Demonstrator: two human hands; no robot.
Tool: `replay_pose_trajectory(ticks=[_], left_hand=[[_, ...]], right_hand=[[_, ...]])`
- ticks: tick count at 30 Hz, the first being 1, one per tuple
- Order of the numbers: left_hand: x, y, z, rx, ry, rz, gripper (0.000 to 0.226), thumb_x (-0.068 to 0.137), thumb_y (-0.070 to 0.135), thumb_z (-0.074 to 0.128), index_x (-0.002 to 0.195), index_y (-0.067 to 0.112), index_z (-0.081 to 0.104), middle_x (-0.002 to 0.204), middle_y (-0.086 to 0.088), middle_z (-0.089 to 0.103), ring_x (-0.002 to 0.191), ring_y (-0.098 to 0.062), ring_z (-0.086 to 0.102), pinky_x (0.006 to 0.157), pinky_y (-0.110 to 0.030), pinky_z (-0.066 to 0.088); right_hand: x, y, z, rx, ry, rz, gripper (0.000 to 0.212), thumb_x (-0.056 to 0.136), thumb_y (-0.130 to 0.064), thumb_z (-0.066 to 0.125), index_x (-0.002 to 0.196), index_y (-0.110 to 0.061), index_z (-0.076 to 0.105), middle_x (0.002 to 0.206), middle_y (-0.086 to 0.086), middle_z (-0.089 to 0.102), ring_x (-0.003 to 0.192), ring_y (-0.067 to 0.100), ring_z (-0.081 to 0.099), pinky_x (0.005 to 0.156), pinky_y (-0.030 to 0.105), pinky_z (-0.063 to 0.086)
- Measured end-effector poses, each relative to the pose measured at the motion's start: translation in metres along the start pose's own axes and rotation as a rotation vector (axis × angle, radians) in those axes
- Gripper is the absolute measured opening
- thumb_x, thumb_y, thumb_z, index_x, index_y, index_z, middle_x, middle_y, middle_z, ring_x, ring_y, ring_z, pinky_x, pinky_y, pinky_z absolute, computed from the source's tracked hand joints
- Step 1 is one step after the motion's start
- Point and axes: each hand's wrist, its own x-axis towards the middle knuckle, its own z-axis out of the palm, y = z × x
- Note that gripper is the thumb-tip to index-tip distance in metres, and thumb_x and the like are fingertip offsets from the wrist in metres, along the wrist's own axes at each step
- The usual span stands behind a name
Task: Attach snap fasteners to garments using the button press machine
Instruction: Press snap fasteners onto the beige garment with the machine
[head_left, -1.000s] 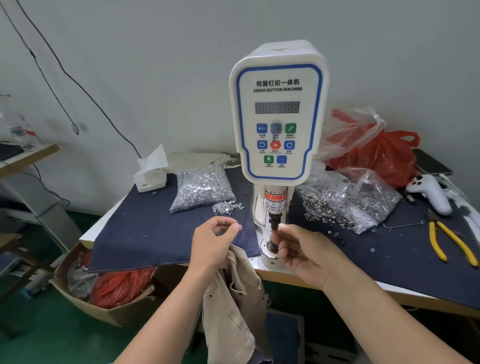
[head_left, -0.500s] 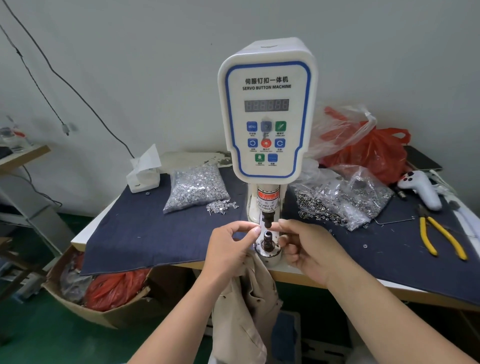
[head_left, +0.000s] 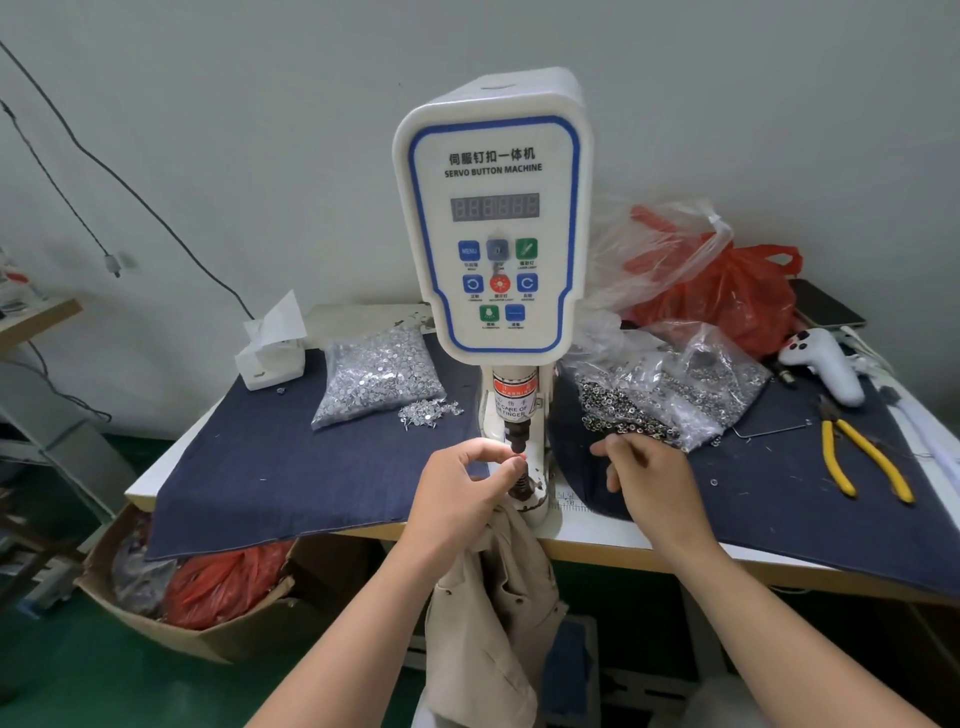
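Observation:
The white servo button machine (head_left: 493, 223) stands at the table's front edge, its black punch (head_left: 517, 434) above the lower die (head_left: 523, 492). My left hand (head_left: 460, 491) pinches a small snap fastener piece between thumb and forefinger, right at the gap between punch and die; the piece itself is barely visible. A beige garment (head_left: 498, 597) hangs from under that hand, down past the table edge. My right hand (head_left: 649, 480) hovers over the dark cloth right of the machine, fingers loosely spread and holding nothing, near the bag of ring fasteners (head_left: 670, 395).
A bag of silver caps (head_left: 379, 374) with a few spilled ones lies left of the machine. Yellow pliers (head_left: 862, 462), a white controller (head_left: 826, 366) and red plastic bags (head_left: 727, 291) sit on the right. A tissue box (head_left: 270, 358) stands back left. A cardboard box (head_left: 171, 597) is on the floor.
My right hand left the die and moved right toward the ring bag, fingers spreading. My left hand came in to the die with its pinched piece.

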Motion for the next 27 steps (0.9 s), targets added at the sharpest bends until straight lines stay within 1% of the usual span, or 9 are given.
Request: replay_pose_trajectory(ticks=[3,5,8,10,16,19,22,24,27], left_hand=[[0.002,0.003,-0.003,0.049,0.003,0.011,0.016,0.092,0.031,0.081,0.078,0.036,0.077,0.086,0.026,0.075,0.081,0.010,0.068,0.068,-0.004,0.043],[0.003,0.006,-0.004,0.085,0.005,0.002,0.016,0.091,0.028,0.081,0.078,0.035,0.077,0.088,0.025,0.076,0.091,0.008,0.068,0.074,-0.007,0.043],[0.004,0.010,-0.004,0.115,0.010,-0.027,0.015,0.089,0.026,0.081,0.078,0.034,0.076,0.088,0.023,0.076,0.090,0.007,0.068,0.077,-0.018,0.044],[0.004,0.012,-0.004,0.131,0.006,-0.040,0.014,0.089,0.027,0.081,0.078,0.034,0.075,0.088,0.023,0.076,0.089,0.006,0.068,0.077,-0.020,0.045],[0.001,0.018,-0.006,0.127,-0.003,-0.088,0.007,0.092,0.032,0.077,0.091,0.036,0.073,0.094,0.028,0.074,0.091,0.014,0.065,0.068,-0.006,0.043],[-0.001,0.024,-0.010,-0.055,0.025,-0.216,0.013,0.098,0.021,0.064,0.094,0.026,0.075,0.097,0.011,0.079,0.077,0.002,0.066,0.065,-0.014,0.046],[-0.008,0.027,-0.018,-0.339,0.054,-0.381,0.025,0.098,0.015,0.050,0.097,0.017,0.074,0.101,0.003,0.081,0.067,-0.006,0.059,0.062,-0.020,0.047],[-0.011,0.027,-0.024,-0.556,0.046,-0.465,0.025,0.099,0.019,0.048,0.104,0.012,0.071,0.105,-0.004,0.081,0.061,-0.015,0.054,0.058,-0.027,0.047],[-0.012,0.031,-0.029,-0.790,0.041,-0.515,0.024,0.098,0.018,0.048,0.102,0.005,0.068,0.099,-0.011,0.078,0.046,-0.016,0.051,0.042,-0.020,0.044]], right_hand=[[0.000,0.002,-0.001,0.006,-0.002,-0.010,0.029,0.105,-0.025,0.052,0.087,-0.026,0.075,0.057,-0.005,0.063,0.050,0.002,0.053,0.049,0.014,0.038],[-0.001,0.003,-0.002,0.020,-0.003,-0.014,0.029,0.105,-0.026,0.052,0.087,-0.027,0.075,0.058,-0.004,0.063,0.050,0.002,0.052,0.049,0.015,0.038],[-0.002,0.003,-0.002,0.031,-0.003,-0.020,0.029,0.104,-0.026,0.053,0.087,-0.027,0.075,0.058,-0.003,0.063,0.049,0.002,0.051,0.049,0.016,0.038],[-0.002,0.004,-0.002,0.043,-0.001,-0.026,0.029,0.105,-0.025,0.053,0.087,-0.026,0.075,0.057,-0.004,0.062,0.049,0.001,0.051,0.049,0.015,0.038],[-0.004,0.005,-0.002,0.005,-0.036,-0.065,0.028,0.104,-0.028,0.053,0.085,-0.029,0.074,0.059,-0.004,0.064,0.050,0.003,0.053,0.050,0.014,0.038],[-0.006,0.002,-0.002,-0.017,-0.054,-0.071,0.027,0.104,-0.029,0.053,0.087,-0.030,0.074,0.062,-0.006,0.065,0.052,0.003,0.055,0.054,0.017,0.038],[-0.019,-0.011,-0.005,0.016,-0.065,-0.140,0.024,0.102,-0.030,0.058,0.084,-0.031,0.073,0.067,-0.009,0.066,0.058,0.002,0.056,0.058,0.019,0.041],[-0.040,-0.023,-0.001,0.022,-0.194,-0.283,0.019,0.097,-0.034,0.065,0.079,-0.030,0.071,0.070,-0.012,0.067,0.064,0.002,0.057,0.061,0.020,0.043],[-0.071,-0.037,0.010,-0.132,-0.493,-0.458,0.007,0.087,-0.043,0.070,0.086,-0.036,0.068,0.087,-0.012,0.066,0.080,0.011,0.062,0.069,0.020,0.046]])
